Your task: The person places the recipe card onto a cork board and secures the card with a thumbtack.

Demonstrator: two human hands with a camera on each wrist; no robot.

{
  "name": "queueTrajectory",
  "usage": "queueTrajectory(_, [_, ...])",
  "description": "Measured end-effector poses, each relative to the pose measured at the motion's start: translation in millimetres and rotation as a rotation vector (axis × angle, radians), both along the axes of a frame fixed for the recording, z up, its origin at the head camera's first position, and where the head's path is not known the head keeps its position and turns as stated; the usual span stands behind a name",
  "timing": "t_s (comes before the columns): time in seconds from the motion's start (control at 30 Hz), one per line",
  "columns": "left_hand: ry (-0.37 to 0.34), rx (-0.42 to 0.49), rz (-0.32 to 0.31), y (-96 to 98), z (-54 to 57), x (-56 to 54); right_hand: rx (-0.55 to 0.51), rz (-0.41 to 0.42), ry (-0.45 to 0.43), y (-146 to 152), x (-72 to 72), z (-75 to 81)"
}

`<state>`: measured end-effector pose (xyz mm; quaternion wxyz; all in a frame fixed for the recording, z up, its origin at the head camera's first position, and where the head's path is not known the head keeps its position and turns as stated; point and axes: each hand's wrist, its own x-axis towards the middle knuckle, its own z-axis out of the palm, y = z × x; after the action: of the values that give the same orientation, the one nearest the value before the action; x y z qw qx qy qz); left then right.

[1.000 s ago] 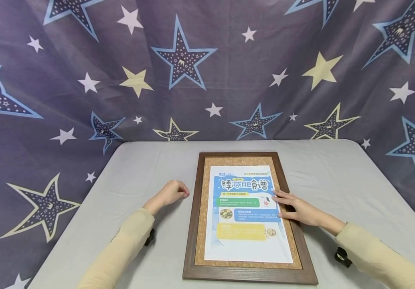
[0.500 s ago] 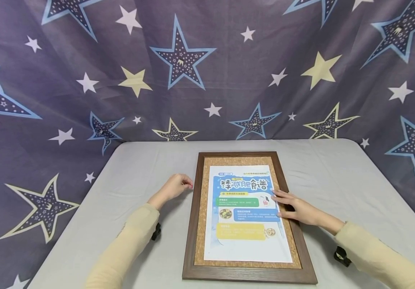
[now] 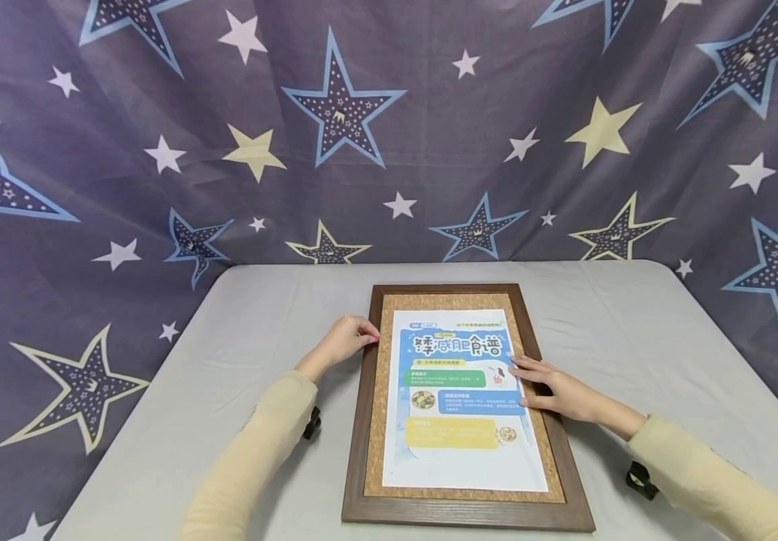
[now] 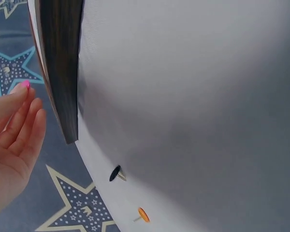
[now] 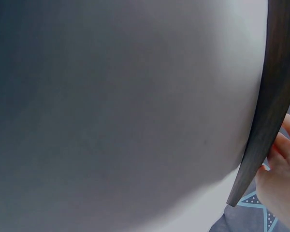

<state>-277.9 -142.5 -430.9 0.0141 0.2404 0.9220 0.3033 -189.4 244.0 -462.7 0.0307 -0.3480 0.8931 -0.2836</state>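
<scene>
A cork board (image 3: 389, 421) in a dark brown wooden frame lies on the table, with a printed paper poster (image 3: 459, 466) on it. My left hand (image 3: 344, 344) is over the frame's left side, pinching a small pink-headed thumbtack (image 4: 25, 84) between thumb and fingertips. The tack's pink head also shows at the inner edge of the frame in the head view. My right hand (image 3: 561, 392) reaches over the right side of the frame, its extended fingers resting on the right edge of the poster. The right wrist view shows that hand partly hidden behind the wooden frame (image 5: 263, 121).
Beyond the frame's end in the left wrist view, a black thumbtack (image 4: 116, 173) and an orange thumbtack (image 4: 143, 214) lie on the grey cloth. The grey-covered table (image 3: 280, 300) meets a star-patterned curtain (image 3: 429, 165) at the back and sides.
My left hand has moved right and away from me, from the table beside the frame to over its left side, carrying the pink thumbtack. My right hand and the board stay put.
</scene>
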Motion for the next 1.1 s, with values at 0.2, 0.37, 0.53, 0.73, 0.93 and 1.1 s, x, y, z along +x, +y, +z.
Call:
queueTrajectory(0.2, [0.001,0.033,0.007,7.4,0.5,-5.9,-0.005,0.0,-0.007,-0.3,0.4,0.9])
queueTrajectory(0.37, [-0.006,0.04,0.009,15.0,-0.3,-11.0,-0.002,0.001,-0.009,-1.1,1.1,1.6])
queueTrajectory(0.53, [-0.011,0.046,0.016,21.9,-2.6,-16.6,-0.001,0.0,-0.007,-1.3,1.5,1.8])
queueTrajectory(0.73, [-0.019,0.038,0.036,29.5,-4.3,-23.4,-0.002,0.003,-0.007,-0.9,1.2,1.2])
queueTrajectory(0.93, [-0.052,0.049,0.055,34.7,-5.0,-28.1,-0.006,0.005,-0.008,-0.9,0.7,0.5])
queueTrajectory(1.1, [-0.053,0.045,0.062,37.2,-7.2,-31.5,-0.008,0.01,0.012,-0.8,0.8,0.2])
